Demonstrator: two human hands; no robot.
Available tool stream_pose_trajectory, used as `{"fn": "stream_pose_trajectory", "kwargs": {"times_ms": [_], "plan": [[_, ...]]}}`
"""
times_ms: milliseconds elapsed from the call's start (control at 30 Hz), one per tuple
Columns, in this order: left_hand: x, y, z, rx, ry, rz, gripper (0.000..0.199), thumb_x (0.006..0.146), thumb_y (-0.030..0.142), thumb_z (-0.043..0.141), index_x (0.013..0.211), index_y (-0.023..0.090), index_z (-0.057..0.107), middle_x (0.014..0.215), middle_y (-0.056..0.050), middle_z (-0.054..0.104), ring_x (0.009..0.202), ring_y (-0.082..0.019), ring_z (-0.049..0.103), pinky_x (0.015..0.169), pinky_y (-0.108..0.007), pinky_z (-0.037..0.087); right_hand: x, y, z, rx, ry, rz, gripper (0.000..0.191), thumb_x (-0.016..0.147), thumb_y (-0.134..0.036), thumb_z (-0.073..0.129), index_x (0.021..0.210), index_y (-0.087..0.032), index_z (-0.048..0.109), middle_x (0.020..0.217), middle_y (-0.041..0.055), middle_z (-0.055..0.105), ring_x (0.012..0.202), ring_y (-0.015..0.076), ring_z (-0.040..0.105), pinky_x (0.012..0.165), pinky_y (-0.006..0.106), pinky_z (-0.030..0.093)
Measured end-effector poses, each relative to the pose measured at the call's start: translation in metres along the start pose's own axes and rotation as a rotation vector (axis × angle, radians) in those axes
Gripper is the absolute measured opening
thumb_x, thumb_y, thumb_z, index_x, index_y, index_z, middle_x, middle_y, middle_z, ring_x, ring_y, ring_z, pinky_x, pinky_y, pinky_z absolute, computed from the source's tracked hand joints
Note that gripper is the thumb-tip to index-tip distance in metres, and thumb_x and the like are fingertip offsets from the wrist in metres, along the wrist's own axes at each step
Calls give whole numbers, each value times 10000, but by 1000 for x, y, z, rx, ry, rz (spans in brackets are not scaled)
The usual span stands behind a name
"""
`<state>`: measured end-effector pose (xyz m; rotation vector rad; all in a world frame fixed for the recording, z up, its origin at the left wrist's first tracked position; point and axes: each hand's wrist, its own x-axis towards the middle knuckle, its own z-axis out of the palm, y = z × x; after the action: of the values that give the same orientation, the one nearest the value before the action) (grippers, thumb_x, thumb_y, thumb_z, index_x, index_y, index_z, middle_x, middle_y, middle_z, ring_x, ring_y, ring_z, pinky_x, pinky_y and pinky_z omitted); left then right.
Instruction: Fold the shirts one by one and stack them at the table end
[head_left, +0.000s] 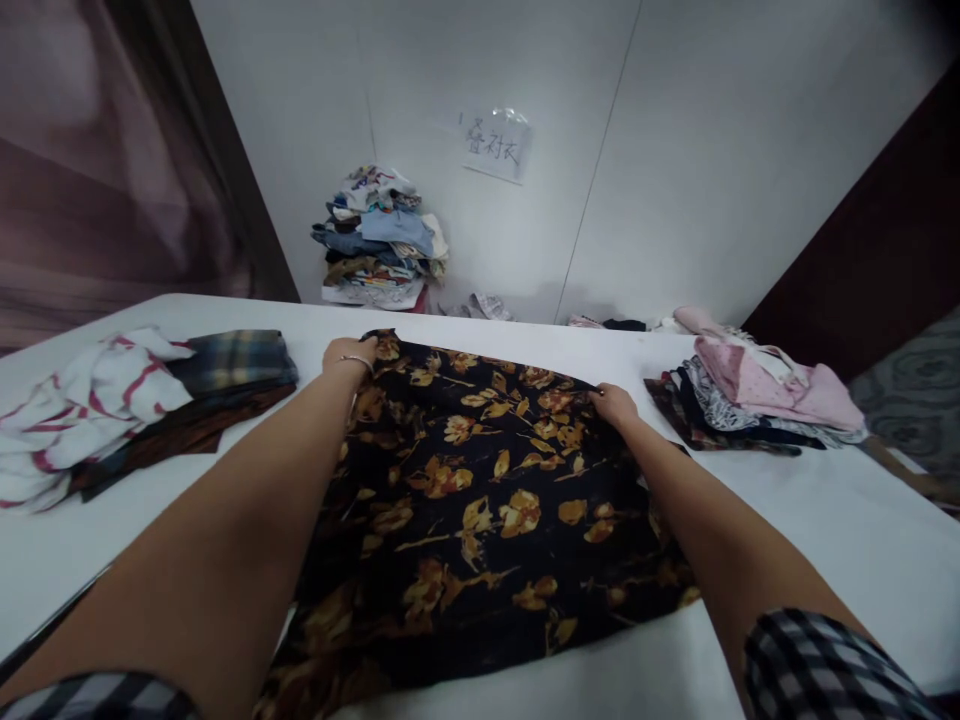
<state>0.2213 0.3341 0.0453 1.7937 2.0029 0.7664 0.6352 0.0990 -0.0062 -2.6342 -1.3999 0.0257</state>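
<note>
A black garment with gold and orange flowers lies spread over the middle of the white table, its near part running toward the front edge. At its far left corner my left hand, with a thin bracelet at the wrist, is closed on the cloth. My right hand pinches the far right corner of the same garment. Both arms reach forward along the garment's sides, and the forearms cover parts of its side edges.
White-and-red cloth and plaid clothes lie on the table at left. A tall clothes pile stands by the wall. Folded clothes topped by a pink garment lie at right. A paper sign hangs above.
</note>
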Motion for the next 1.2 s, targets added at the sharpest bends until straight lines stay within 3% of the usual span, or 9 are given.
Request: {"fn": "stream_pose_trajectory", "kwargs": {"times_ms": [167, 333, 400, 467, 567, 667, 867, 1000, 1200], "plan": [[-11, -10, 5, 10, 17, -41, 740, 859, 579, 340, 1342, 31, 458, 1333, -240, 533, 1210, -361, 523, 962, -453, 440, -5, -13, 6, 34, 1, -200, 465, 861, -293, 485, 1314, -201, 532, 1353, 89, 548, 1243, 231, 488, 1006, 328, 380], [-40, -37, 4, 154, -48, 69, 867, 750, 645, 504, 1407, 97, 367, 1414, -212, 459, 1273, -359, 461, 997, -444, 420, -13, -53, 16, 51, -28, -540, 606, 812, -439, 607, 1375, -268, 461, 1444, 83, 444, 1347, 263, 349, 1080, 412, 281], [-50, -49, 3, 281, -160, 85, 890, 687, 648, 577, 1366, 99, 408, 1338, -232, 528, 1196, -373, 528, 930, -447, 462, -9, -67, 20, 56, -60, -514, 468, 805, -404, 623, 1254, -280, 580, 1331, 72, 559, 1264, 255, 451, 1043, 385, 317], [-56, -60, 4, 379, -249, 81, 754, 665, 569, 633, 1266, 132, 509, 1240, -209, 609, 1112, -360, 588, 863, -425, 491, 3, -74, 20, 76, -71, -416, 281, 851, -362, 549, 1069, -245, 684, 1141, 66, 673, 1107, 227, 569, 954, 319, 386], [-58, -71, 5, 416, -299, 85, 384, 704, 405, 610, 1021, 192, 650, 1063, -136, 704, 982, -295, 652, 776, -354, 508, 26, -71, 15, 117, -14, -237, 470, 952, -350, 271, 1018, -163, 697, 998, 99, 715, 954, 221, 629, 784, 274, 454], [-55, -76, 3, 396, -288, 64, 244, 735, 351, 556, 887, 208, 681, 964, -110, 729, 888, -262, 672, 705, -326, 507, 42, -59, 8, 155, 6, -120, 569, 962, -353, 172, 1051, -134, 689, 974, 100, 725, 891, 212, 651, 702, 252, 465], [-50, -85, -15, 409, -213, -11, 327, 754, 373, 512, 949, 169, 677, 990, -163, 715, 886, -302, 663, 652, -364, 502, 40, -39, 0, 153, -42, -107, 425, 909, -404, 405, 1114, -155, 682, 1133, 98, 688, 1014, 207, 631, 804, 237, 440], [-49, -84, -22, 438, -236, 6, 410, 761, 441, 501, 956, 130, 683, 1014, -210, 700, 920, -342, 656, 685, -401, 507, 34, -24, 0, 113, -124, -115, 372, 890, -387, 464, 976, -145, 733, 1048, 124, 712, 989, 232, 640, 808, 261, 439], [-41, -44, 3, 350, -189, 174, 546, 823, 514, 417, 1169, 140, 614, 1294, -184, 583, 1175, -308, 549, 927, -385, 445, 24, -3, -1, 120, -205, -105, 280, 850, -327, 534, 829, -148, 748, 886, 107, 731, 850, 223, 661, 726, 268, 452]]}}
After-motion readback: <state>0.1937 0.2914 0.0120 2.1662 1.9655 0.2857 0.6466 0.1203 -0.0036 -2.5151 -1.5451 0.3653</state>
